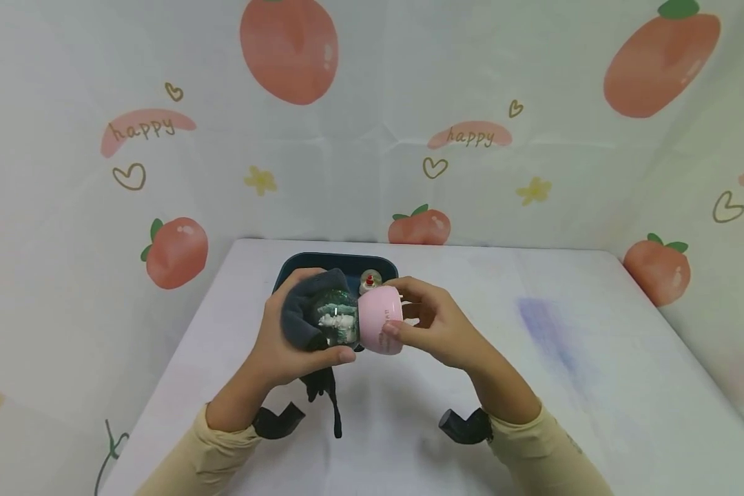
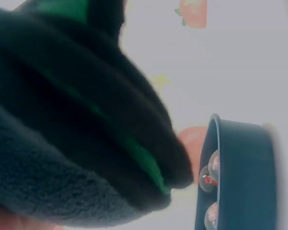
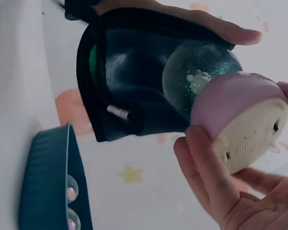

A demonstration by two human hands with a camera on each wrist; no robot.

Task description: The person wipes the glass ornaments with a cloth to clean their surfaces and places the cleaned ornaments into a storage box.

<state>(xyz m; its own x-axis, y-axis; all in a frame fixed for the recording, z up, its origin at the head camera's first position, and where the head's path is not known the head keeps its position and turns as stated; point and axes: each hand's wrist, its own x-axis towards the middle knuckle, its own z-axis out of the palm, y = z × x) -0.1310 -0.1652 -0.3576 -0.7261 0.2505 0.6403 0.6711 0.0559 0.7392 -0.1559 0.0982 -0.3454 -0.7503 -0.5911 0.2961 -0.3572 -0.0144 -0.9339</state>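
A snow globe with a pink base and a clear glittery dome lies tipped sideways between both hands. My right hand pinches the base, thumb on the near side and fingers on the far side. In the right wrist view the cream underside of the base shows. My left hand grips a dark grey-blue fuzzy pouch with black trim and some green inside. The pouch wraps the left side of the dome, and its smooth dark face is seen in the right wrist view. A black strap dangles below.
Behind the hands stands a dark blue bin on the white table. Small clear balls with coloured bits lie inside it. A printed cloth backdrop rises behind the table.
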